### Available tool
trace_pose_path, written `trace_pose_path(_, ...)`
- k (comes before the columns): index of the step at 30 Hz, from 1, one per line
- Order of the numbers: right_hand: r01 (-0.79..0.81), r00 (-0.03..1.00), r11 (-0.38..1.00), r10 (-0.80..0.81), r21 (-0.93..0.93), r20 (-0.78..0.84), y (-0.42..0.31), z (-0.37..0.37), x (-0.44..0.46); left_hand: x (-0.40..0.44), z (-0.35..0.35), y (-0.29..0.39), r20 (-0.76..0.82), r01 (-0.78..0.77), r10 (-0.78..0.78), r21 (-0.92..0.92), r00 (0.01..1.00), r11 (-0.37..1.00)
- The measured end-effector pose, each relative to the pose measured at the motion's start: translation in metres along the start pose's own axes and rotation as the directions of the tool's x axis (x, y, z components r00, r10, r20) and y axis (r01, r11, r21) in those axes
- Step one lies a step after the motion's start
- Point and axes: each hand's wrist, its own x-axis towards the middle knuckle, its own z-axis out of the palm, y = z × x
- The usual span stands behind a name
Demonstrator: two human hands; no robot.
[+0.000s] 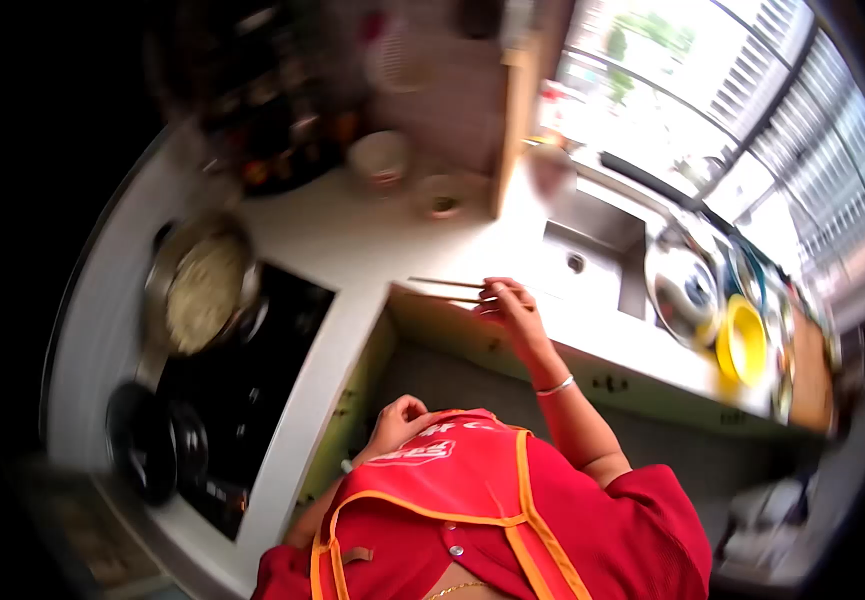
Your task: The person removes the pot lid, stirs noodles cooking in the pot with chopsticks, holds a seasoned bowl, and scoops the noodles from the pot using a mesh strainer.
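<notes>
Right grip [512, 310] pinches a pair of chopsticks [447, 283] between the fingers, close to one end, and their thin ends point toward the left side. The two sticks are a little apart from each other. They are in the air around the inner corner of the white desk [352, 235]; whether they touch its edge, I cannot tell.

Left grip [394, 428] is bent against the front of the red apron [472, 490]. If it pinches the cloth or only rests there, the picture does not show clearly.

By my judgement, the chopsticks are very light and quite stiff, not easily broken in normal use, but smooth, so with wet or oily fingers they could slip or turn. It seems best to hold them at the back part, far from the thin ends, as the right fingers do. The apron should be soft and would fold under a light press.

On the left, a pan [160, 300] with pale food [207, 295] stands at the black cooktop [292, 330], well apart from the chopsticks. To the right is the sink [592, 280].
</notes>
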Motion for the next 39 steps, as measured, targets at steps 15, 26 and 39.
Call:
trace_pose_path(15,0.28,0.681,0.945,-0.071,0.17,-0.729,-0.039,-0.221,-0.182,0.098,0.223,0.051,0.821,-0.081,-0.189,0.274,0.538,0.958)
trace_pose_path(26,0.439,0.214,0.899,-0.09,0.014,-0.973,-0.052,-0.328,-0.311,0.145,0.417,0.07,0.954,-0.289,-0.295,0.297,0.052,0.91)
trace_pose_path(39,0.486,0.066,0.872,-0.103,-0.058,-0.992,-0.106,-0.524,-0.505,0.041,0.707,0.061,0.95,-0.18,-0.299,0.281,-0.085,0.943)
